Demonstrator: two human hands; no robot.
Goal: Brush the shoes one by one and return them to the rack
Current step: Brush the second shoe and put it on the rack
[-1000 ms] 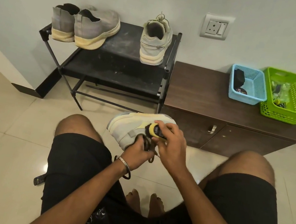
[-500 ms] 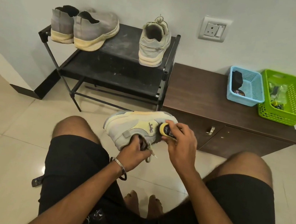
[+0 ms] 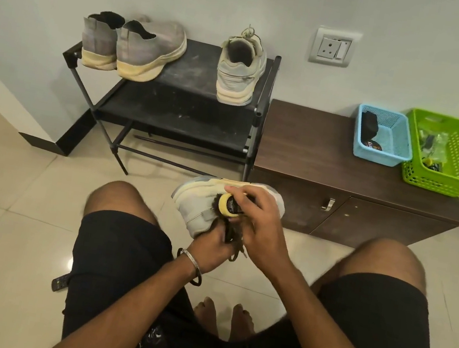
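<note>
Showing a seated person's two hands at work on a pale grey sneaker (image 3: pixel 195 210) held in the air in front of the black shoe rack (image 3: pixel 179 105), between the knees and just beside the lower left corner of the brown cabinet (image 3: pixel 317 145). The left hand (image 3: pixel 211 249) is curled tightly around the sneaker's heel end and collar, dark laces (image 3: pixel 236 248) spilling out below its fingers; a metal bangle (image 3: pixel 193 263) circles that wrist. The right hand (image 3: pixel 257 217) is closed around a small round brush (image 3: pixel 229 205) with a yellow rim, thumb below and fingers arched over the top, pressing its dark bristles against the sneaker's side (the bristle contact is partly hidden by the fingers). The two hands lie close together, nearly touching across the shoe. On the rack's top shelf stand a pair of grey slip-on shoes (image 3: pixel 149 46) at the left end, heels toward the viewer, and a single beige sneaker (image 3: pixel 240 70) at the right end, also heel outward. To the right of the rack, on the cabinet top, a blue basket (image 3: pixel 387 156) sits touching a green basket (image 3: pixel 456 179), both against the wall; their contents are too small to identify. A wall socket (image 3: pixel 334 47) is mounted above and to the right of the rack.
</note>
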